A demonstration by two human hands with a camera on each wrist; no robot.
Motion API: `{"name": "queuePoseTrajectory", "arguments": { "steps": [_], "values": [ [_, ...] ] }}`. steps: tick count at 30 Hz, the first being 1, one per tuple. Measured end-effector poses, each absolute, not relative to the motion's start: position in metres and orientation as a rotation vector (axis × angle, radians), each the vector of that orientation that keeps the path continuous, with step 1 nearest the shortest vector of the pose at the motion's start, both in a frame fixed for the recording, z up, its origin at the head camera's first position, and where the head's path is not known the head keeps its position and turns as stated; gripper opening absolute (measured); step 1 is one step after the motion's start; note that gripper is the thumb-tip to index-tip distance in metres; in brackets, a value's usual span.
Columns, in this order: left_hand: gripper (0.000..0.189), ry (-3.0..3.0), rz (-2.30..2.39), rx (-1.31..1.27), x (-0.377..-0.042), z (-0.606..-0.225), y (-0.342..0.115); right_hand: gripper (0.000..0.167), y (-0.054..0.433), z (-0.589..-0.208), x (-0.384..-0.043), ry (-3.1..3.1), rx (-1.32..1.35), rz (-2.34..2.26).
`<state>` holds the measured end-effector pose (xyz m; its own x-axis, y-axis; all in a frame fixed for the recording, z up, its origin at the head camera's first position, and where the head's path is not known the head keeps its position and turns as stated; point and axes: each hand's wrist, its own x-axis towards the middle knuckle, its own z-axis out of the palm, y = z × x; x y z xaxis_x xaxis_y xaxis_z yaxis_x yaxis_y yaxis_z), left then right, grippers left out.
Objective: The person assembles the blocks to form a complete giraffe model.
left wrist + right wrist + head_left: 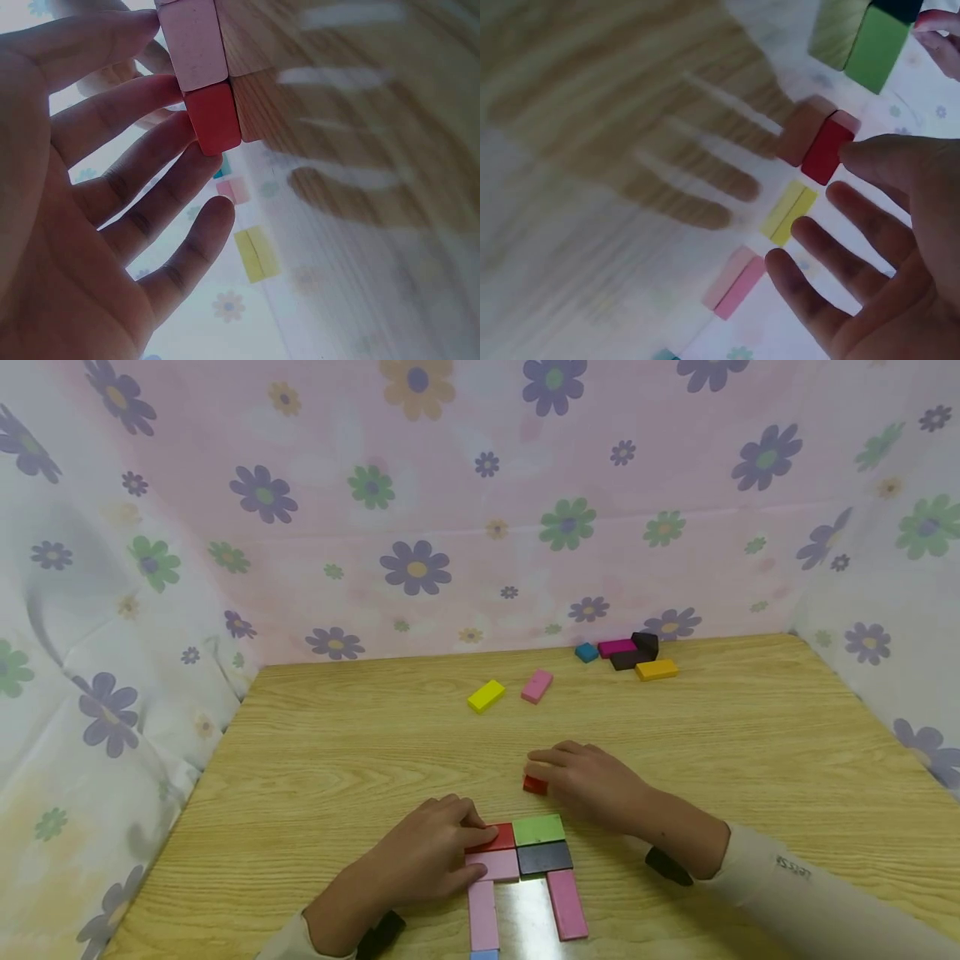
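Note:
My left hand (pixel 423 852) rests against the left side of a block arrangement, fingertips at a red block (pixel 506 835) and a light pink block (pixel 504 864). In the left wrist view its fingers are extended along the red block (pixel 213 118). Beside these lie a green block (pixel 538 830) and a dark grey block (pixel 545 859), with a pink block on each side below, the left one light (pixel 483 914), the right one darker (pixel 567 906). Further right and beyond, my right hand (pixel 596 785) pinches another red block (pixel 535 786), its thumb against it in the right wrist view.
A yellow block (pixel 486 696) and a pink block (pixel 537 686) lie farther back. Near the cloth backdrop are a blue block (pixel 587 652), a magenta block (pixel 617 648), dark blocks (pixel 632 659) and an orange block (pixel 657 670). Another blue block (pixel 484 955) shows at the bottom edge.

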<state>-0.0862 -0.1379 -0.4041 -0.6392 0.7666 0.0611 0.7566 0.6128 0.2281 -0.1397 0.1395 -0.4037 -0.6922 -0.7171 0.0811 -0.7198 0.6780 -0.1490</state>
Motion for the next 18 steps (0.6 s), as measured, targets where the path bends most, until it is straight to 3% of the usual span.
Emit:
{"name": "queuePoseTrajectory", "arguments": {
  "steps": [10,18],
  "values": [
    [0.041,2.784,0.346,1.304,-0.0858,-0.4042,-0.1371,0.039,0.1375,-0.4025,-0.1419,-2.835,1.264,0.061],
    [0.041,2.789,0.359,1.309,-0.0860,-0.4046,-0.1377,0.020,0.1455,-0.4003,-0.1412,-2.789,1.284,0.142]
  ]
}}
